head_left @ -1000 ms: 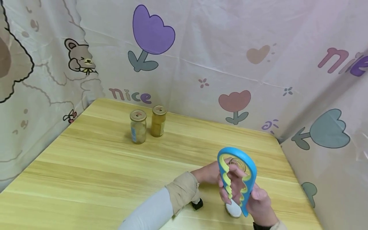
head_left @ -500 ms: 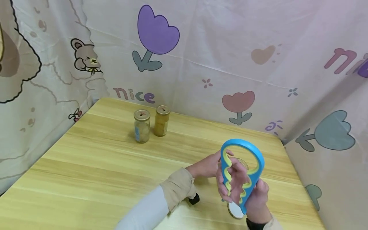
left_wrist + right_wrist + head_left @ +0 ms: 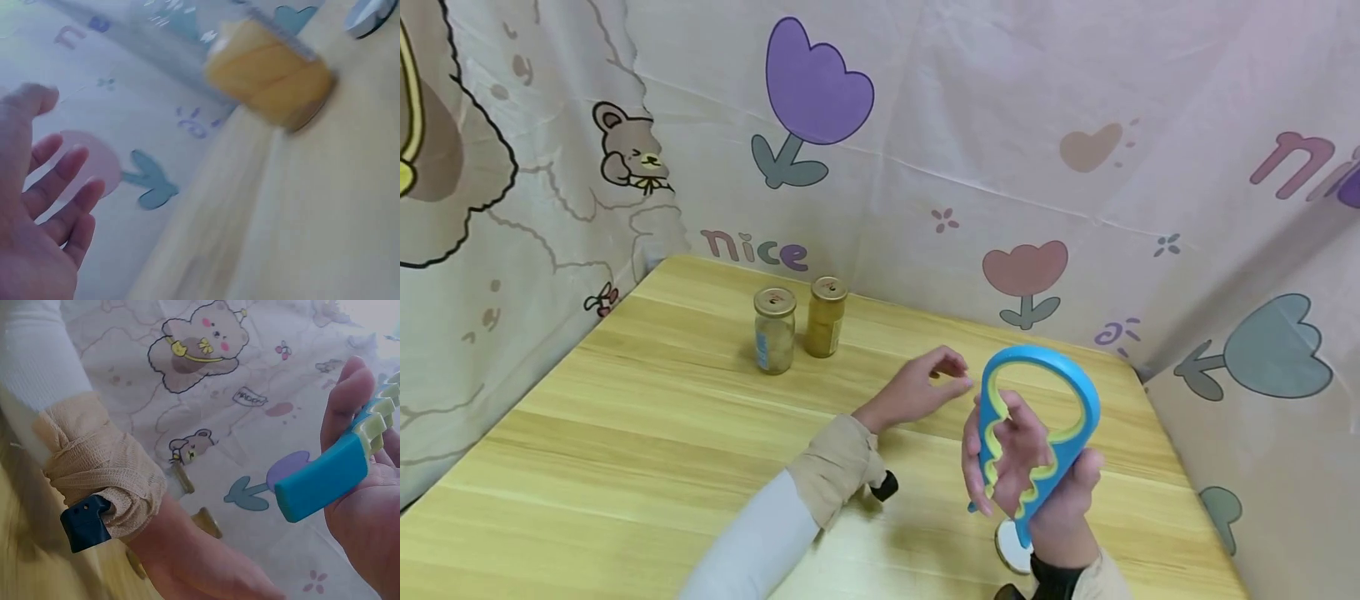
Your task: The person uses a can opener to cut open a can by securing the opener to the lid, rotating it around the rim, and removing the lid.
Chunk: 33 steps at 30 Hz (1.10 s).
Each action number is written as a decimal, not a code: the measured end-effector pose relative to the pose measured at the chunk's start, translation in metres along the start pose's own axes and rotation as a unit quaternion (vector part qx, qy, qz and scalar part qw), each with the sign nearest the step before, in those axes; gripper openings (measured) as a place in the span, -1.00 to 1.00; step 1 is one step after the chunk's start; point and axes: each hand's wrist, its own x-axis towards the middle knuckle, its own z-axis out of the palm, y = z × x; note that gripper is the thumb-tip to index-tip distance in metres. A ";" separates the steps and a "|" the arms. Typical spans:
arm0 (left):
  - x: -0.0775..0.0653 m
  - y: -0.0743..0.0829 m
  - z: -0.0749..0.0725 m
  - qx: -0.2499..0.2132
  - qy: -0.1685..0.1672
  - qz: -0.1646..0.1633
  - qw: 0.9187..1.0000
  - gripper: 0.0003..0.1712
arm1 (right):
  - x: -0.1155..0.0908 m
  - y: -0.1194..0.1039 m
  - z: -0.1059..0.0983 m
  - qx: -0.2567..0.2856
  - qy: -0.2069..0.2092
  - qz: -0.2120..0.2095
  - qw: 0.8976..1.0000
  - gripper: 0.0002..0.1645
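In the head view my right hand point(image 3: 1062, 515) grips a blue jar opener point(image 3: 1078, 404) with yellow scalloped inner edges. The opener stands up, its rounded loop at the top. My left hand point(image 3: 917, 387) is off to its left, above the table, fingers loosely bent and holding nothing. The left wrist view shows those fingers spread apart. A glass jar point(image 3: 269, 72) with orange-yellow contents stands beyond them, blurred; in the head view the right hand and opener hide it. A white round lid point(image 3: 1012, 547) lies on the table below the right hand, partly covered.
Two jars with gold lids stand at the back left: one with pale contents point(image 3: 774, 333), the other amber point(image 3: 826, 321). The wooden table point(image 3: 647, 417) meets a printed curtain point(image 3: 910, 100) behind and at both sides.
My left hand has drawn away from behind the opener, leftward and up. My right hand still holds the jar opener, which has risen slightly and tilted. The camera view has shifted slightly.
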 end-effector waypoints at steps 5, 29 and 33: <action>-0.001 -0.002 -0.030 0.015 0.074 -0.003 0.997 -0.75 | 0.007 -0.001 0.002 -0.047 0.013 -0.014 0.999 -0.01; -0.011 0.020 -0.108 0.094 0.260 0.053 0.960 -0.81 | 0.022 -0.014 0.014 -0.030 0.072 -0.023 0.997 0.05; -0.013 0.023 -0.112 0.147 0.303 0.085 0.938 -0.83 | 0.023 -0.017 0.014 -0.029 0.080 -0.016 0.996 0.02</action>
